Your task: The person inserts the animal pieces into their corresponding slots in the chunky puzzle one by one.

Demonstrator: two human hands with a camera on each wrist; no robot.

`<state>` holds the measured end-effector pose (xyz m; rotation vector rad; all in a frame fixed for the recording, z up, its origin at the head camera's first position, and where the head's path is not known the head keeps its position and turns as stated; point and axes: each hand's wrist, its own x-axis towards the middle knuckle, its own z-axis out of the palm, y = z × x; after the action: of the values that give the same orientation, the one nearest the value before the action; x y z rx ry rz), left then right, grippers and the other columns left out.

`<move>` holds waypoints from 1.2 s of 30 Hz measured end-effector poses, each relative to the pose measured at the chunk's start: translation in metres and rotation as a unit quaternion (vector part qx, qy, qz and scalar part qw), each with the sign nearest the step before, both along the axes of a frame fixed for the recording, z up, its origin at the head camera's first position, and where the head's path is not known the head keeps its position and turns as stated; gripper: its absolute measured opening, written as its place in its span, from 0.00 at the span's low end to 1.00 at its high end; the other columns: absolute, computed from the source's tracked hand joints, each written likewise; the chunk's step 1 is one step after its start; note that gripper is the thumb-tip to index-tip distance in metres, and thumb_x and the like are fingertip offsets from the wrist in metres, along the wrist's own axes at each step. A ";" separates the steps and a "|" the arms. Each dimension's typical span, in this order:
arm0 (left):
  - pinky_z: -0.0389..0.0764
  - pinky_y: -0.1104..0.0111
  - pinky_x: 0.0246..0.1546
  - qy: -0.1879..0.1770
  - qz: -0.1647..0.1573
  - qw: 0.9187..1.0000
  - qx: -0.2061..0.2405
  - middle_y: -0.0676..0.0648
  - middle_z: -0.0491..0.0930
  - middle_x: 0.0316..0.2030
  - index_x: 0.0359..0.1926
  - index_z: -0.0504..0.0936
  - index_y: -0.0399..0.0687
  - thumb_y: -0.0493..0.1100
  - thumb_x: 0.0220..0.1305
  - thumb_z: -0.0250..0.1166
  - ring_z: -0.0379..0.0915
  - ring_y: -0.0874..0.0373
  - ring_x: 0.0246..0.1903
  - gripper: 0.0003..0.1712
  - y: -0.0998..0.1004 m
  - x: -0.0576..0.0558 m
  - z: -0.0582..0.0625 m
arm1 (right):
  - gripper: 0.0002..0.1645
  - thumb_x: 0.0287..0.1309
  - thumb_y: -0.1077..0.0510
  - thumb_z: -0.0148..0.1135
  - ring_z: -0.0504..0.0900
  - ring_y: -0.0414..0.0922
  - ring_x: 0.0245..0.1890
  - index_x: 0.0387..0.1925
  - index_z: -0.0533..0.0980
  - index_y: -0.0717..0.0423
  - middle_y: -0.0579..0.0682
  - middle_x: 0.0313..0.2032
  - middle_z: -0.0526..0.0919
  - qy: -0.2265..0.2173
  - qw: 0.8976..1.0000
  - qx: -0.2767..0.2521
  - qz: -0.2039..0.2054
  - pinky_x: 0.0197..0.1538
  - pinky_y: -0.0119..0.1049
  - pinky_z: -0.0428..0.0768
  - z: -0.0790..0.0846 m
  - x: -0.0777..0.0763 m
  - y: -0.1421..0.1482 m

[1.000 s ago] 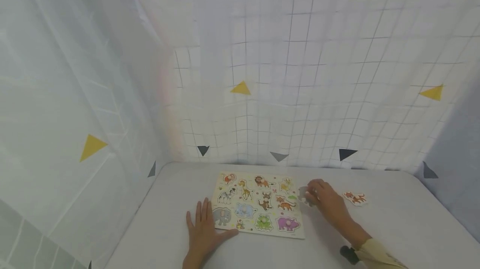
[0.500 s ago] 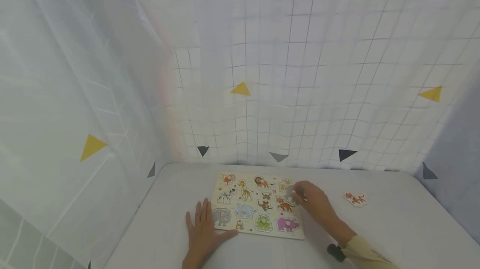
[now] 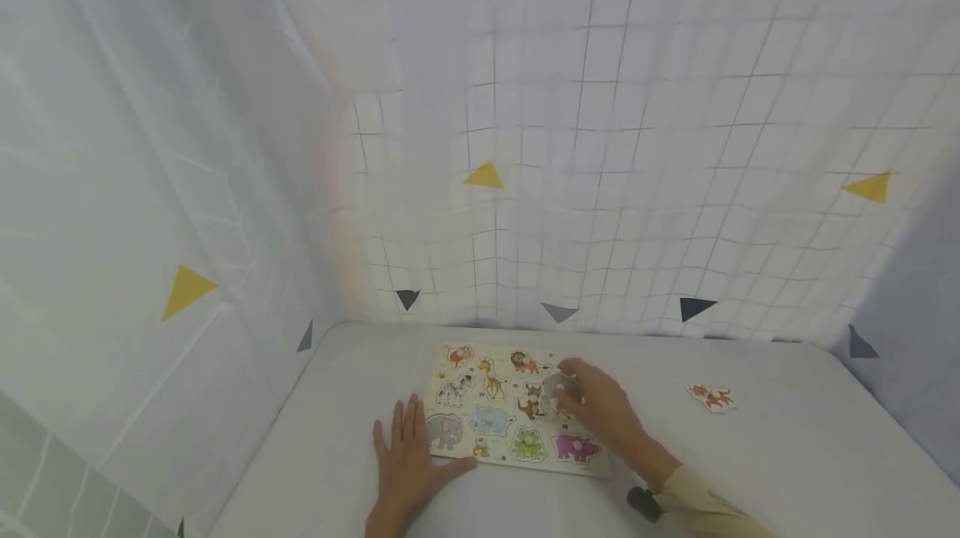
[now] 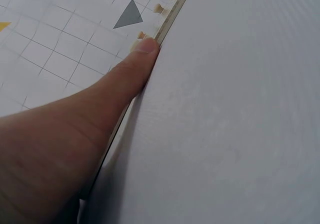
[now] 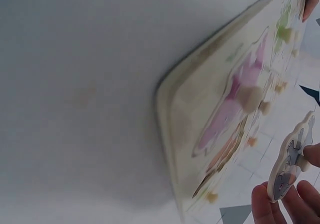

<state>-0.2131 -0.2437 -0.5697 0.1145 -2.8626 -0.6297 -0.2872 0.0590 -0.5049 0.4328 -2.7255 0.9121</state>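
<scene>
A pale wooden animal puzzle board (image 3: pixel 504 455) lies on the table. My left hand (image 3: pixel 405 463) rests spread at its front left corner, thumb along the front edge. In the left wrist view that thumb (image 4: pixel 127 66) touches the board's side. My right hand (image 3: pixel 603 405) holds a grey animal puzzle piece (image 5: pixel 290 156) above the board's right part, fingers at its edge and thumb by its knob. It overlaps the kangaroo (image 3: pixel 531 405) in the head view and hides most of the tiger. Just in front, the purple hippo piece (image 5: pixel 232 96) shows its wooden knob.
A loose orange-brown animal piece (image 3: pixel 711 397) lies on the white table (image 3: pixel 757 463) right of the board. White gridded sheeting (image 3: pixel 540 146) with coloured triangles hangs behind the table. A dark wrist device (image 3: pixel 643 504) sits by the right sleeve.
My right hand has carried the grey puzzle piece leftward from beside the board to over its right part. The left hand has stayed at the corner.
</scene>
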 end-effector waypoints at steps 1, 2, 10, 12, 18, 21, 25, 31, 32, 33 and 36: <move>0.38 0.30 0.77 0.004 0.000 1.000 0.003 0.36 0.54 0.80 0.79 0.56 0.35 0.86 0.36 0.68 0.46 0.33 0.80 0.81 0.000 0.000 0.000 | 0.23 0.63 0.54 0.70 0.87 0.50 0.50 0.59 0.79 0.53 0.53 0.51 0.88 0.001 1.000 -0.002 0.005 0.57 0.50 0.86 0.000 0.001 -0.003; 0.39 0.30 0.77 0.007 -0.001 1.000 0.003 0.35 0.55 0.80 0.78 0.56 0.35 0.86 0.36 0.68 0.46 0.33 0.80 0.81 -0.001 0.000 -0.001 | 0.23 0.63 0.55 0.70 0.87 0.51 0.52 0.59 0.79 0.53 0.53 0.51 0.88 0.001 1.000 -0.005 0.009 0.59 0.52 0.85 0.000 0.001 -0.006; 0.47 0.35 0.78 0.020 -0.002 1.000 -0.006 0.38 0.59 0.79 0.78 0.59 0.38 0.85 0.37 0.69 0.51 0.36 0.79 0.78 -0.005 -0.001 0.000 | 0.22 0.61 0.57 0.70 0.85 0.55 0.58 0.56 0.82 0.58 0.55 0.55 0.88 0.015 0.999 -0.007 0.037 0.66 0.54 0.80 0.001 0.005 -0.028; 0.48 0.36 0.78 0.018 -0.004 1.000 -0.006 0.39 0.60 0.79 0.78 0.59 0.39 0.84 0.38 0.69 0.52 0.36 0.79 0.77 -0.007 -0.001 0.001 | 0.21 0.61 0.57 0.71 0.86 0.53 0.56 0.55 0.82 0.57 0.54 0.54 0.88 0.010 0.999 -0.015 0.038 0.64 0.52 0.82 0.002 0.007 -0.033; 0.57 0.38 0.76 0.046 -0.010 0.999 -0.008 0.42 0.67 0.76 0.76 0.65 0.41 0.82 0.38 0.72 0.59 0.38 0.76 0.72 -0.014 -0.001 0.001 | 0.17 0.60 0.57 0.72 0.88 0.48 0.49 0.51 0.84 0.53 0.50 0.50 0.90 0.013 0.998 -0.016 0.052 0.56 0.47 0.86 0.000 0.012 -0.050; 0.58 0.40 0.76 0.046 -0.012 0.999 -0.010 0.44 0.68 0.76 0.76 0.65 0.42 0.83 0.39 0.71 0.59 0.39 0.76 0.72 -0.018 -0.002 0.000 | 0.17 0.59 0.56 0.72 0.88 0.47 0.51 0.50 0.84 0.51 0.48 0.50 0.90 0.020 0.998 -0.007 0.059 0.57 0.46 0.86 0.000 0.014 -0.060; 0.58 0.41 0.76 0.043 -0.012 0.999 -0.010 0.45 0.68 0.75 0.76 0.65 0.44 0.82 0.38 0.71 0.60 0.40 0.76 0.72 -0.022 -0.003 -0.002 | 0.17 0.60 0.55 0.72 0.89 0.46 0.50 0.51 0.84 0.51 0.47 0.49 0.90 0.046 0.996 0.003 0.080 0.53 0.44 0.87 0.002 0.016 -0.074; 0.59 0.42 0.75 0.036 -0.009 0.999 -0.008 0.44 0.70 0.74 0.75 0.67 0.45 0.81 0.37 0.73 0.60 0.41 0.76 0.71 -0.025 -0.002 -0.008 | 0.17 0.60 0.56 0.72 0.89 0.46 0.44 0.50 0.84 0.54 0.49 0.47 0.90 0.053 0.991 -0.006 0.124 0.48 0.42 0.87 0.000 0.016 -0.096; 0.58 0.42 0.76 0.030 -0.009 0.999 -0.003 0.44 0.70 0.75 0.75 0.67 0.45 0.81 0.37 0.73 0.60 0.41 0.76 0.70 -0.025 -0.002 -0.007 | 0.16 0.60 0.56 0.72 0.88 0.45 0.45 0.50 0.84 0.53 0.49 0.47 0.90 0.052 0.991 -0.005 0.127 0.49 0.41 0.87 0.000 0.016 -0.100; 0.58 0.42 0.76 0.029 -0.011 1.000 0.004 0.44 0.70 0.74 0.75 0.67 0.45 0.81 0.37 0.73 0.60 0.41 0.76 0.70 -0.025 -0.002 -0.007 | 0.16 0.60 0.55 0.72 0.88 0.44 0.45 0.50 0.84 0.52 0.48 0.47 0.90 0.051 0.990 -0.005 0.129 0.50 0.41 0.87 0.000 0.015 -0.103; 0.56 0.41 0.77 0.022 -0.015 0.999 0.022 0.43 0.69 0.75 0.75 0.67 0.45 0.79 0.38 0.75 0.59 0.40 0.76 0.69 -0.026 -0.004 -0.002 | 0.14 0.60 0.55 0.72 0.87 0.42 0.44 0.48 0.83 0.50 0.47 0.46 0.90 0.050 0.989 -0.011 0.136 0.50 0.39 0.86 0.002 0.015 -0.112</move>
<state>-0.2171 -0.2693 -0.5720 0.0624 -2.8139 -0.6916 -0.2720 -0.0533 -0.5033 0.8380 -2.6035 0.9538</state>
